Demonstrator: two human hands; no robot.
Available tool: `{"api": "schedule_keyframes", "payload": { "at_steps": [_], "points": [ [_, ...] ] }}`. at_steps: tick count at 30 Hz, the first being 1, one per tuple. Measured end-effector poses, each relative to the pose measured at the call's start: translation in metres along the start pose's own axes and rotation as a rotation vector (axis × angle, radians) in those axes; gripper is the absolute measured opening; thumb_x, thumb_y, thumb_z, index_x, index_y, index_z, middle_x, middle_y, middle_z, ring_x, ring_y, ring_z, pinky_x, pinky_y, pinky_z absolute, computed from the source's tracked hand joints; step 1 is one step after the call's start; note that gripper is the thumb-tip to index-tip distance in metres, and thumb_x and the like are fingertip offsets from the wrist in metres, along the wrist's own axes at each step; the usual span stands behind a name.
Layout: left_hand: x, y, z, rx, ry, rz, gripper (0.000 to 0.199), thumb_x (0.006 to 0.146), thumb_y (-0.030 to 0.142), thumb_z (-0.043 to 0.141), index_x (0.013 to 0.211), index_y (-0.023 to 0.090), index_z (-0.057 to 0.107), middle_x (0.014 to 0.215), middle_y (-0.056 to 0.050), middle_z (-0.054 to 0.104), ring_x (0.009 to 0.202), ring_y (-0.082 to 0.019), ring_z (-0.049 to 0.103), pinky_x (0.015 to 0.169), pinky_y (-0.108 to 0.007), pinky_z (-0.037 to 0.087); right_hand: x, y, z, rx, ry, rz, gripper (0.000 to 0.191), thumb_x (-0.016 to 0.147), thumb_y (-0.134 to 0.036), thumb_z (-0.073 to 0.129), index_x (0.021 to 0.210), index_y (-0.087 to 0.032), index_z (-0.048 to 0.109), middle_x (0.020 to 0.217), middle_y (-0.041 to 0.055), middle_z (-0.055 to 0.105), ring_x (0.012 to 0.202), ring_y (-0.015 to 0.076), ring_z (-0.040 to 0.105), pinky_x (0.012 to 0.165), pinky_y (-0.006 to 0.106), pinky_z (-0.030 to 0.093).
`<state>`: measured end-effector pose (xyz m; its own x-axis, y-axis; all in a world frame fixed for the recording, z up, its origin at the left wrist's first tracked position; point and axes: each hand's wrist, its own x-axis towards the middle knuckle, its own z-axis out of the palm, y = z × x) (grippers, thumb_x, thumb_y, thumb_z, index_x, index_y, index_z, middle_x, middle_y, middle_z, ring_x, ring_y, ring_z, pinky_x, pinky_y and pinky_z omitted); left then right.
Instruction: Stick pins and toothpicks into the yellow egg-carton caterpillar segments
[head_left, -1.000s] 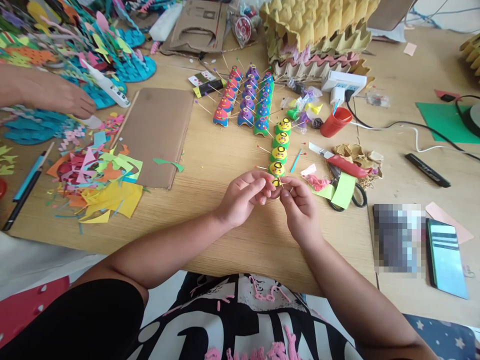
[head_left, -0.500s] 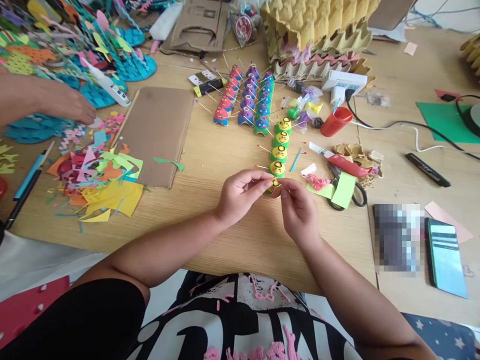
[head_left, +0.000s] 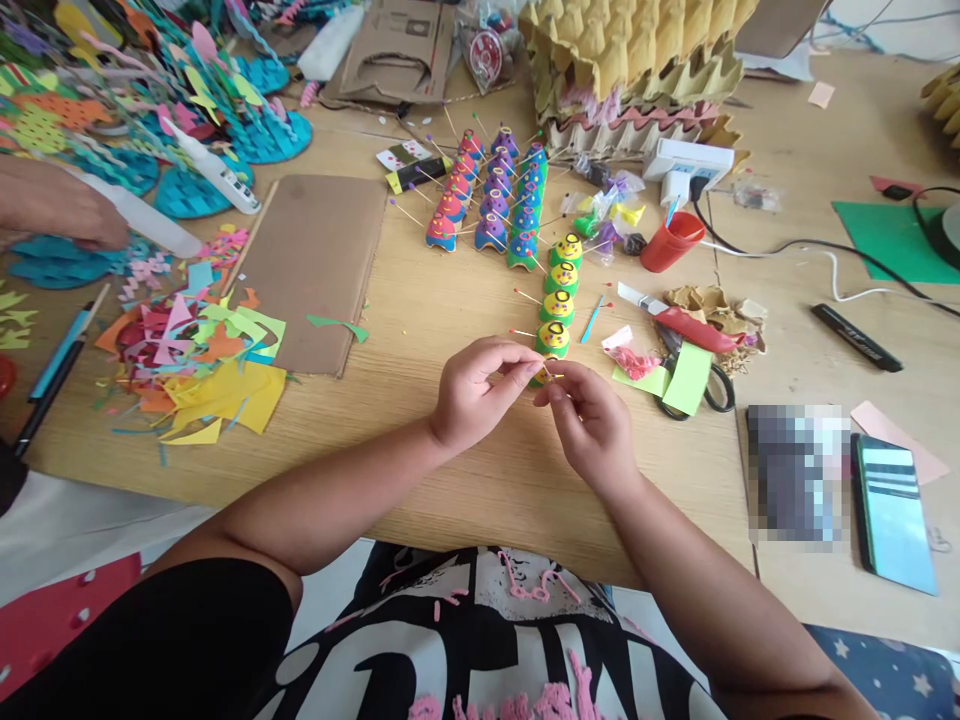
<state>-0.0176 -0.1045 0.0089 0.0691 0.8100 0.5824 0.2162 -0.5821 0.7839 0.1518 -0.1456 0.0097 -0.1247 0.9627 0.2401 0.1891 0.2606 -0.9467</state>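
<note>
A column of painted egg-carton cups [head_left: 557, 305], yellow on top and green below with small faces, runs toward me. Over its nearest cup [head_left: 537, 379], both my hands meet, hiding most of that cup. My left hand [head_left: 480, 392] is closed in a pinch at the cup's upper edge. My right hand [head_left: 592, 420] pinches just to the right, fingertips close to the left ones. Something thin and small shows between the fingertips, too little of it to name. Thin sticks with red tips poke out from the cups' sides.
Red, purple and blue-green cup rows [head_left: 491, 205] stand behind. To the right lie scissors [head_left: 720, 388], a red-handled knife [head_left: 697, 330], a red cup [head_left: 673, 243] and a phone [head_left: 892, 510]. Paper scraps [head_left: 217, 395] and cardboard [head_left: 307, 270] lie left. Another person's hand [head_left: 75, 205] holds a white bottle [head_left: 150, 215].
My right hand has shifted slightly left and down, its fingers curling closer to the left fingertips. My left hand is nearly still. The other person's hand has moved left and now has a white bottle.
</note>
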Motion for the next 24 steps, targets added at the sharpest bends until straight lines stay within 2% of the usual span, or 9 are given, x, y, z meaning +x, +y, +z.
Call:
{"api": "schedule_keyframes", "payload": {
  "at_steps": [9, 15, 19, 24],
  "points": [
    [0.003, -0.003, -0.003, 0.12, -0.076, 0.087, 0.013, 0.099, 0.028, 0.066, 0.089, 0.02, 0.07, 0.081, -0.002, 0.074, 0.075, -0.013, 0.064, 0.074, -0.028, 0.051, 0.006, -0.003, -0.003, 0.266, -0.017, 0.2, 0.02, 0.096, -0.038, 0.065, 0.104, -0.02, 0.07, 0.063, -0.0046, 0.061, 0.056, 0.0097, 0.055, 0.053, 0.025, 0.042],
    [0.005, -0.008, -0.005, 0.101, -0.004, 0.058, 0.011, 0.099, 0.026, 0.065, 0.093, 0.019, 0.071, 0.085, -0.003, 0.073, 0.075, -0.012, 0.062, 0.069, -0.024, 0.049, 0.012, 0.0, -0.004, 0.512, -0.001, 0.271, 0.018, 0.091, -0.039, 0.071, 0.095, -0.022, 0.071, 0.058, -0.0069, 0.053, 0.051, 0.0084, 0.045, 0.051, 0.025, 0.036],
    [0.003, -0.011, -0.001, 0.022, -0.036, 0.059, 0.01, 0.097, 0.028, 0.069, 0.093, 0.02, 0.074, 0.087, -0.003, 0.075, 0.078, -0.012, 0.065, 0.07, -0.025, 0.052, 0.013, 0.002, -0.003, 0.536, 0.08, 0.314, 0.019, 0.086, -0.04, 0.074, 0.093, -0.023, 0.071, 0.059, -0.0063, 0.052, 0.052, 0.0093, 0.045, 0.051, 0.025, 0.036],
    [0.001, -0.01, 0.003, -0.01, -0.046, 0.041, 0.009, 0.096, 0.026, 0.07, 0.095, 0.019, 0.076, 0.09, -0.005, 0.078, 0.082, -0.012, 0.07, 0.069, -0.022, 0.055, 0.014, 0.005, -0.004, 0.511, 0.105, 0.297, 0.018, 0.091, -0.041, 0.07, 0.096, -0.023, 0.07, 0.057, -0.0058, 0.053, 0.051, 0.0096, 0.044, 0.049, 0.025, 0.031]
  ]
}}
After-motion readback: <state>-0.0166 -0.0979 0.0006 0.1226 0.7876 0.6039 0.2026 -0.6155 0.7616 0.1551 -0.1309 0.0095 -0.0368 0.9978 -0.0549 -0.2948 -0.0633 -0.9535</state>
